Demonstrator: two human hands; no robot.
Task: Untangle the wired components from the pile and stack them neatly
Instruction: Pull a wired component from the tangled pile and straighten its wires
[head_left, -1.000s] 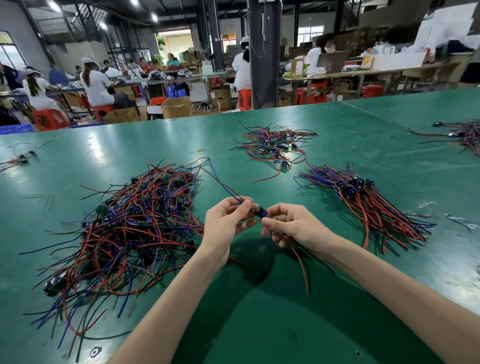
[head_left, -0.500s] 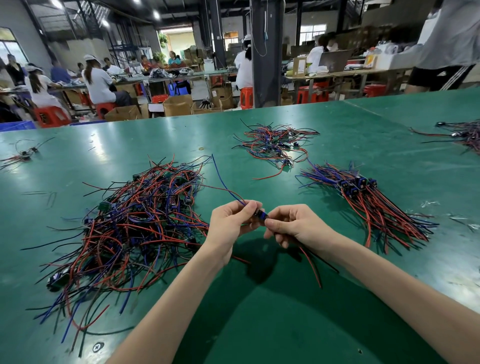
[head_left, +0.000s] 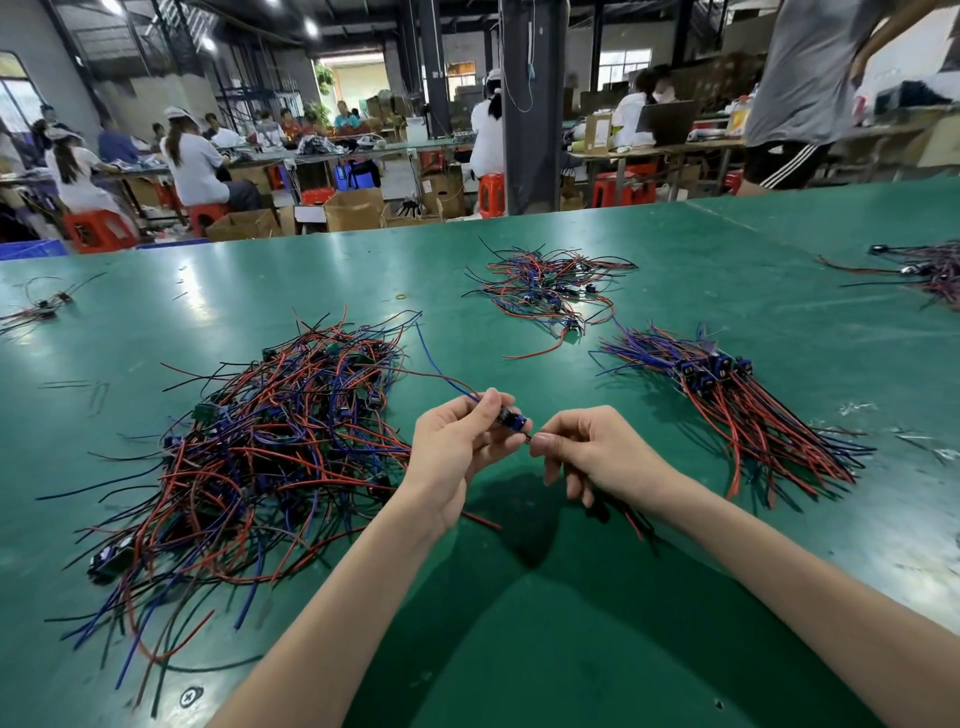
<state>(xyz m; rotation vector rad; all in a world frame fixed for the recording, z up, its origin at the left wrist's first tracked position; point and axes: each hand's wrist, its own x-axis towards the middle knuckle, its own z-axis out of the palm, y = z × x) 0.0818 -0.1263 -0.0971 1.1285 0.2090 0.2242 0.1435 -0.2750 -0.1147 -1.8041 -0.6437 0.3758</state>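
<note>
Wired component (head_left: 511, 420): small blue module w/ leads, held above table between both hands, near centre, just right of tangled pile
L hand (head_left: 457, 447): thumb + fingers curled round module's left end, clamped on it; palm side faces camera
R hand (head_left: 592, 452): thumb + index tip pinched together on the leads right at module's right end; other fingers curled loosely below
Blue lead (head_left: 441, 371): runs from L fingers up and left to far edge of tangled pile
Red/blk leads (head_left: 631, 519): hang under R hand toward table; can't tell if they touch it
Tangled pile (head_left: 260, 452): left of hands; red, blue, blk wires criss-crossed, green + dark modules mixed in, loose ends spread toward near-left
Neat stack (head_left: 727, 400): right of hands; modules bunched together, blue leads fan far-left, red/blk leads fan near-right
Small pile (head_left: 545, 291): far centre, loose tangle, apart from neat stack
Far-right bunch (head_left: 930, 270): at right edge of view, partly cut off
Far-left bunch (head_left: 36, 309): few pcs, well apart from the rest
Table (head_left: 519, 649): green top, glare patches far-left
Bkgd: workers seated at benches, red stools (head_left: 98, 228), cardboard boxes (head_left: 353, 210), dark pillar (head_left: 530, 104); person in grey shirt (head_left: 800, 67) stands far right
</note>
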